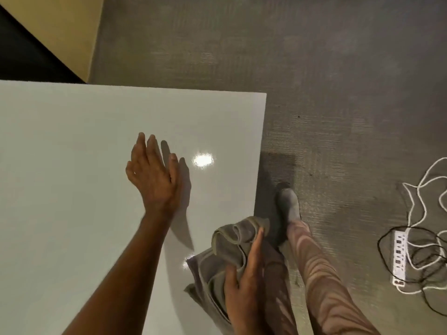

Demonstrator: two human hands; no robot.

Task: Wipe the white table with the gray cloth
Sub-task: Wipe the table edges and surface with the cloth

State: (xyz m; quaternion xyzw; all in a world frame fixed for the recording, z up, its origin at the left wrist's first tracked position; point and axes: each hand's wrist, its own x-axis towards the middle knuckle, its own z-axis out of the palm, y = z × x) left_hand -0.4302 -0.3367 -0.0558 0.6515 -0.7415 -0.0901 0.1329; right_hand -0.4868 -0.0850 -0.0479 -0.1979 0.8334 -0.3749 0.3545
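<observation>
1. The step in hand is judged to be the start of wiping: the cloth (225, 259) is gathered in the right hand (244, 281) and has not yet been laid flat on the surface (72, 141)
2. The right hand is clamped on the cloth, thumb over one fold and fingers along another; the left hand (154, 172) is held apart from it, fingers spread and empty, low over the surface ahead of the right hand; whether it touches cannot be told
3. The cloth should be opened or folded into a flat pad before it is pressed down, so that a broad face meets the surface rather than a bunched edge
4. Strokes are best begun at the corner beyond the left hand and drawn back in overlapping passes, with the loose tail kept from dragging
5. The cloth looks gray, soft and thick, bunched in loose folds with a stitched hem showing; part of it hangs below the right hand at the surface's near edge
6. The surface looks white, glossy and bare, with a bright glare spot to the right of the left hand
</observation>
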